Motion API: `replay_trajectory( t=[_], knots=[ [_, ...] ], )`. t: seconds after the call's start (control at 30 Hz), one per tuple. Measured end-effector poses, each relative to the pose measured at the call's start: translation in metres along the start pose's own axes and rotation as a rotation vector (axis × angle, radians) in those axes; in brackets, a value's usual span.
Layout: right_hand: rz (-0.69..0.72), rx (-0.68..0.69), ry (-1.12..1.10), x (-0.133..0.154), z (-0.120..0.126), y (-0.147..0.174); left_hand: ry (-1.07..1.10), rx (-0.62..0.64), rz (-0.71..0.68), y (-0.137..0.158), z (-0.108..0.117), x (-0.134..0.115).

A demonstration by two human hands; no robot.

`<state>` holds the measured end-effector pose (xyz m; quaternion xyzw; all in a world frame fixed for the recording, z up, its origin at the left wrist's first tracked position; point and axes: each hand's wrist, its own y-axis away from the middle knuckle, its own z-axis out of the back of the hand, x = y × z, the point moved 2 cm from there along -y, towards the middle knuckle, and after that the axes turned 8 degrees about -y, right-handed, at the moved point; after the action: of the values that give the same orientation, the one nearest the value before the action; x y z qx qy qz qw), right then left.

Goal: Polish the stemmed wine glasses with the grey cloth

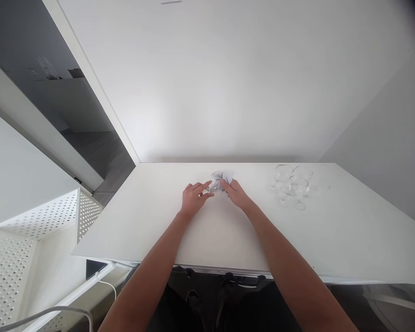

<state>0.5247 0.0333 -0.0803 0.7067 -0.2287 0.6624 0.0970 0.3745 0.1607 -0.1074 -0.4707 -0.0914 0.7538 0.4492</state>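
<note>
Over the middle of the white table, both of my hands work close together on a clear stemmed glass (215,187). With thumb and fingertips, my left hand (193,198) pinches the narrow end of the glass on its left side. My right hand (237,191) grips a pale grey-white cloth (224,175), which is bunched against the wider part of the glass. The cloth and fingers partly hide the glass, so its full shape cannot be made out.
Several clear stemmed glasses (298,182) stand grouped on the right of the white table (221,235). A white wall rises behind it. White perforated panels (44,216), a dark device (95,269) and a pale cable (69,310) lie beyond its left edge.
</note>
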Motion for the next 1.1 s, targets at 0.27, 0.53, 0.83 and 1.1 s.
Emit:
replay_trajectory(
  t=[0.27, 0.53, 0.83, 1.1],
  knots=[
    [-0.056, -0.313, -0.233, -0.006, 0.008, 0.0, 0.071, 0.017, 0.003, 0.002, -0.006, -0.002],
    [-0.082, -0.047, -0.09, 0.006, -0.002, 0.002, 0.012, 0.042, -0.03, 0.003, -0.004, -0.002],
    [-0.022, -0.203, -0.164, -0.002, 0.002, -0.001, 0.007, -0.025, -0.044, 0.003, -0.011, -0.004],
    [-0.087, 0.0, -0.069, -0.003, 0.004, -0.003, -0.274, -0.013, -0.169, 0.005, -0.009, -0.001]
  ],
)
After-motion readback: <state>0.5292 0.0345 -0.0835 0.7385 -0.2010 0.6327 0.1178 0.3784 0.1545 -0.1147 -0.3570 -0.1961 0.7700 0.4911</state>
